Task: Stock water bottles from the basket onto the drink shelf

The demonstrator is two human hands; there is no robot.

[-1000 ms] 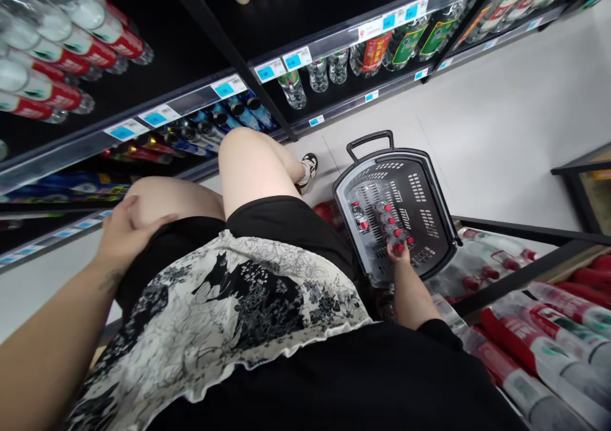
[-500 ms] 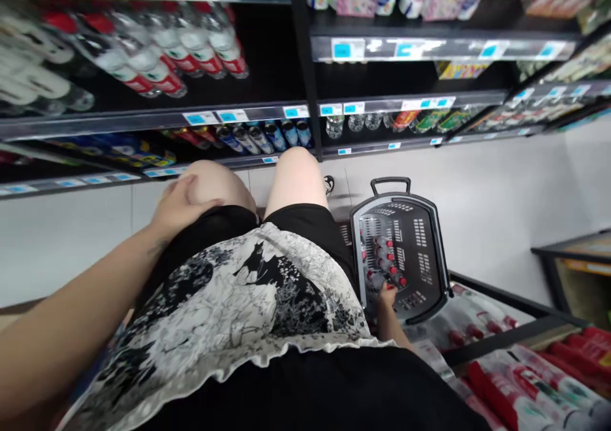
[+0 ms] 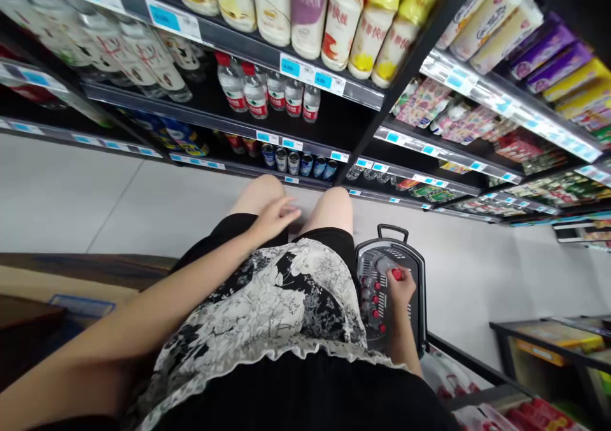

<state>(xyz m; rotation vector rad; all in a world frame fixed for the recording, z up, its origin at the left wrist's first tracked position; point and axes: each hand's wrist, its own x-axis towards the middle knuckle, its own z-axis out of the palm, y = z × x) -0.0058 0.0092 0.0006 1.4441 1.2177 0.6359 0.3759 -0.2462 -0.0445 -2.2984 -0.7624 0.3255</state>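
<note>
My right hand [image 3: 402, 284] grips a clear water bottle [image 3: 386, 267] by its red cap, above the black shopping basket [image 3: 421, 278] on my right. Several more red-capped bottles [image 3: 375, 299] lie inside the basket, partly hidden by my arm and clothing. Over my knees, my left hand [image 3: 277, 219] has its fingers stretched out, slightly blurred, and holds nothing. On the shelf ahead stands a small group of red-capped water bottles [image 3: 255, 97] with red and white labels.
Shelves with blue price tags [image 3: 305, 71] run across in front, holding milk-drink bottles [image 3: 310, 17], tall clear bottles [image 3: 138, 55] and cans [image 3: 293, 162]. A cardboard box [image 3: 86, 297] is at left. Behind the basket, a rack [image 3: 472, 367] holds wrapped bottles.
My right hand has lifted a bottle up and forward from among the others in the basket. My left hand has left my knee and moved right. The view has tilted up toward the shelves.
</note>
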